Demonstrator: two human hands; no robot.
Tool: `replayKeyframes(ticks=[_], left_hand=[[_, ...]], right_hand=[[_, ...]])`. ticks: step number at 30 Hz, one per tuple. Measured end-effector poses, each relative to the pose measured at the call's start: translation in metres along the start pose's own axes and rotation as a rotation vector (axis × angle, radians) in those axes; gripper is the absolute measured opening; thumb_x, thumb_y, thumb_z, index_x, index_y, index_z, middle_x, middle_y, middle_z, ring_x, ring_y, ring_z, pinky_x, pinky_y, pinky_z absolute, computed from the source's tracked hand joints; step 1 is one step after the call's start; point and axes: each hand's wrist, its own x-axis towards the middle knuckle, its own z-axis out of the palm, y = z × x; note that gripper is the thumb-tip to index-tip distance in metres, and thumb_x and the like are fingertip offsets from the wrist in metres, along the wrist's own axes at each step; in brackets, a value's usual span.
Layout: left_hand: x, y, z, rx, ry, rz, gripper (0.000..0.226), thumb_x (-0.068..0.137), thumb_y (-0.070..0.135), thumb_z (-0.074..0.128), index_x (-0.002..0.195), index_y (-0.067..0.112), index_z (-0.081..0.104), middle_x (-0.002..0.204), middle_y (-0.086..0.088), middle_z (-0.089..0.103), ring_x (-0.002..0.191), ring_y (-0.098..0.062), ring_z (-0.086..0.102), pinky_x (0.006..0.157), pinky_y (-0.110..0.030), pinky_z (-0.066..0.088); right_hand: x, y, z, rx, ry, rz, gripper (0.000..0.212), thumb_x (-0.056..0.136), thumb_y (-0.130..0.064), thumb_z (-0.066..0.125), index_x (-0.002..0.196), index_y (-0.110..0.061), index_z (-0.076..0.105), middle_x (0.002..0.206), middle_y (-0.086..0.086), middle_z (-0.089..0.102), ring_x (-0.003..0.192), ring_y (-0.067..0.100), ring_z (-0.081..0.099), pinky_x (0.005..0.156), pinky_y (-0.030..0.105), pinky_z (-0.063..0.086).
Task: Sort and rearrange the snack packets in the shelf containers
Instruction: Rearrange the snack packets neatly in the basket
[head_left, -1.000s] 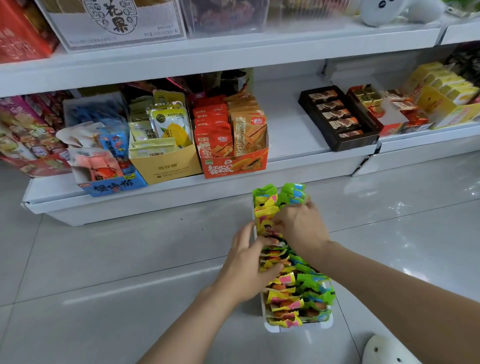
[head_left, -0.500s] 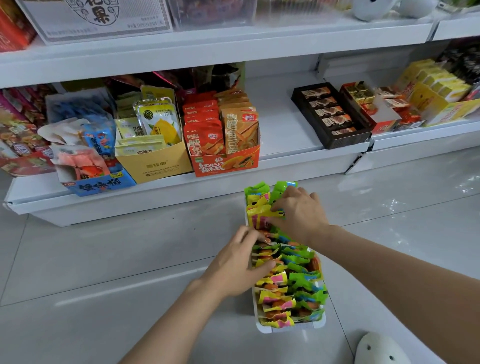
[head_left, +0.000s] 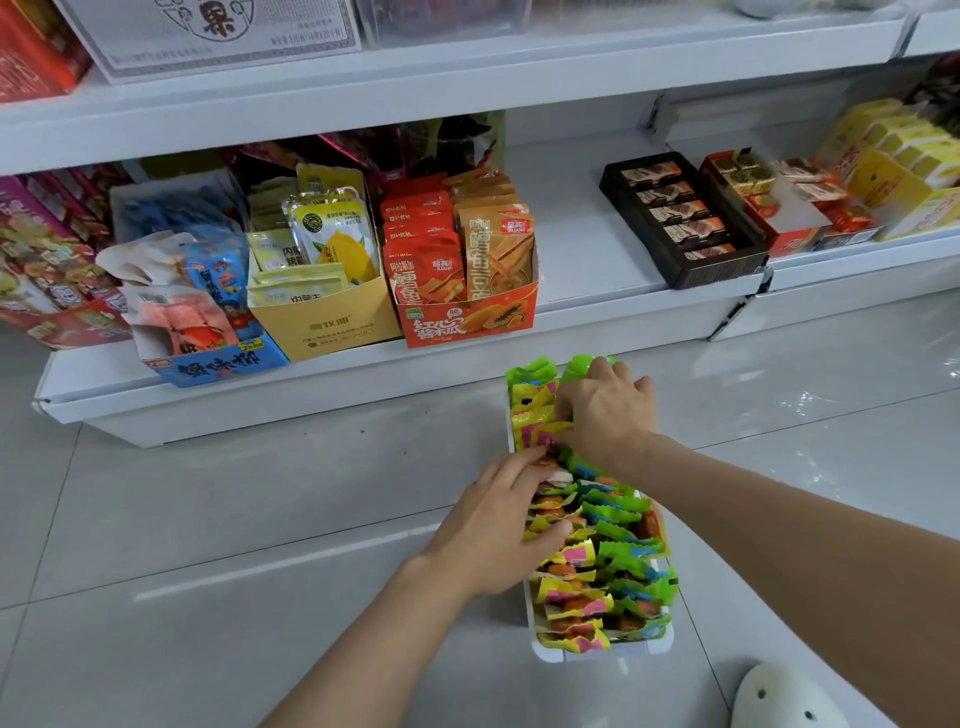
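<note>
- Pale glossy floor tiles (head_left: 270, 519) are spreading across the near ground, catching soft reflections of overhead light at the far right
- A white bottom shelf (head_left: 587, 244) is running low along the far side, its front lip sitting just above the floor
- A white upper shelf (head_left: 467, 67) is stretching across the top, casting shade over the level beneath
- Even indoor light is filling the aisle
</note>
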Motion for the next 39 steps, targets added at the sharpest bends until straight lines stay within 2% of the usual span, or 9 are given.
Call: replayKeyframes(ticks=[8,13,16,18,22,28,32,35,39], left_hand=[[0.002,0.003,-0.003,0.108,-0.052,-0.040,0.061,0.094,0.052,0.049,0.147,0.026,0.035,0.157,0.011,0.025,0.144,-0.008,0.019,0.119,-0.034,0.021],[0.008,0.014,-0.008,0.263,-0.148,-0.111,0.064,0.097,0.052,0.041,0.152,0.021,0.027,0.162,0.007,0.015,0.148,-0.013,0.012,0.120,-0.031,0.007],[0.011,0.021,-0.008,0.313,-0.199,-0.155,0.067,0.097,0.055,0.038,0.152,0.018,0.025,0.163,0.003,0.013,0.149,-0.015,0.012,0.121,-0.035,0.009],[0.013,0.026,-0.009,0.308,-0.223,-0.194,0.070,0.097,0.055,0.039,0.153,0.016,0.022,0.163,0.001,0.012,0.149,-0.016,0.012,0.121,-0.038,0.013],[0.010,0.039,-0.019,0.237,-0.269,-0.271,0.072,0.097,0.053,0.042,0.154,0.016,0.017,0.164,-0.001,0.007,0.150,-0.019,0.013,0.119,-0.041,0.020],[-0.042,0.088,-0.072,0.205,-0.375,-0.319,0.054,0.098,0.043,0.051,0.146,0.020,0.041,0.149,0.000,0.045,0.132,-0.021,0.046,0.103,-0.027,0.039],[-0.103,0.131,-0.126,0.253,-0.499,-0.322,0.052,0.098,0.043,0.051,0.143,0.019,0.045,0.147,0.000,0.046,0.130,-0.019,0.047,0.103,-0.025,0.037],[-0.141,0.161,-0.149,0.041,-0.320,-0.358,0.051,0.095,0.044,0.057,0.141,0.027,0.044,0.145,0.007,0.047,0.128,-0.011,0.048,0.102,-0.022,0.038],[-0.163,0.196,-0.146,-0.570,0.071,-0.402,0.051,0.089,0.042,0.064,0.134,0.035,0.041,0.137,0.016,0.048,0.122,-0.004,0.051,0.090,-0.022,0.045]], right_hand=[[-0.006,-0.002,-0.006,-0.042,0.021,-0.139,0.018,0.087,-0.044,0.066,0.101,-0.036,0.073,0.122,-0.002,0.044,0.119,0.024,0.036,0.097,0.040,0.029],[-0.015,0.033,-0.056,0.455,0.105,-0.175,0.011,0.091,-0.025,0.067,0.096,-0.016,0.069,0.126,0.000,0.060,0.118,0.024,0.055,0.097,0.037,0.041],[-0.039,0.069,-0.100,0.597,0.087,-0.189,0.012,0.095,-0.025,0.060,0.089,-0.019,0.051,0.099,0.004,0.070,0.087,0.024,0.063,0.073,0.032,0.045],[-0.061,0.094,-0.128,0.674,0.156,-0.133,0.014,0.096,-0.029,0.057,0.086,-0.023,0.049,0.088,-0.001,0.069,0.077,0.019,0.061,0.070,0.033,0.046],[-0.103,0.131,-0.169,0.995,0.268,0.023,0.015,0.095,-0.024,0.059,0.081,-0.025,0.054,0.095,0.008,0.070,0.086,0.021,0.070,0.075,0.040,0.058],[-0.160,0.141,-0.205,1.099,0.303,0.146,0.012,0.097,-0.017,0.057,0.085,-0.017,0.052,0.090,0.009,0.070,0.083,0.027,0.069,0.079,0.046,0.058],[-0.186,0.126,-0.233,1.042,0.294,0.121,0.012,0.095,-0.028,0.060,0.096,-0.016,0.057,0.097,0.009,0.072,0.079,0.026,0.071,0.076,0.047,0.060],[-0.201,0.112,-0.253,0.988,0.347,0.071,0.016,0.094,-0.031,0.061,0.099,-0.016,0.058,0.088,0.000,0.072,0.070,0.025,0.069,0.073,0.047,0.059],[-0.216,0.093,-0.258,1.126,0.253,-0.009,0.010,0.096,-0.021,0.058,0.088,-0.016,0.056,0.080,0.006,0.071,0.069,0.022,0.060,0.060,0.035,0.055]])
